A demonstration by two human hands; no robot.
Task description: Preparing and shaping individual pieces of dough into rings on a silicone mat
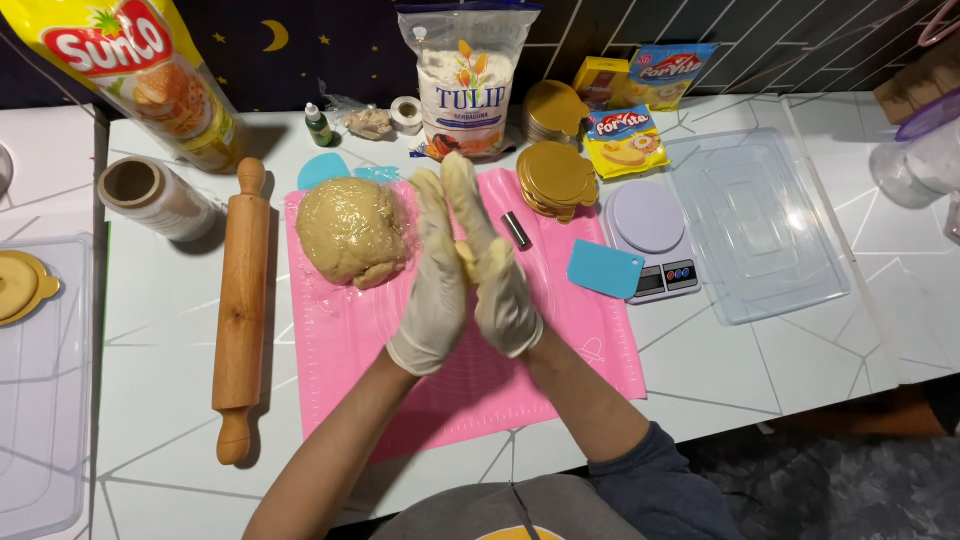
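Beige dough bit [466,250] sits pressed between the flat gloved left hand [433,290] and right hand [497,275] above the pink mat [340,340], while the big wrapped dough lump [352,230] lies unportioned, rolling pin [241,300] and gold discs [556,178] untouched.

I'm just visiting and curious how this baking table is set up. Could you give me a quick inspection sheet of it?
Surface: white table with a pink mat in the middle.
Job's things: small piece of dough pressed between the palms; large dough lump on the mat.
Clutter: wooden rolling pin, kitchen scale, blue scraper, gold discs, flour bag, clear lid, wrap roll.
Hands: left hand and right hand gloved, fingers straight, palms together.
Cables: nothing seen.
Surroundings: dark starry backdrop; clear tub at left.
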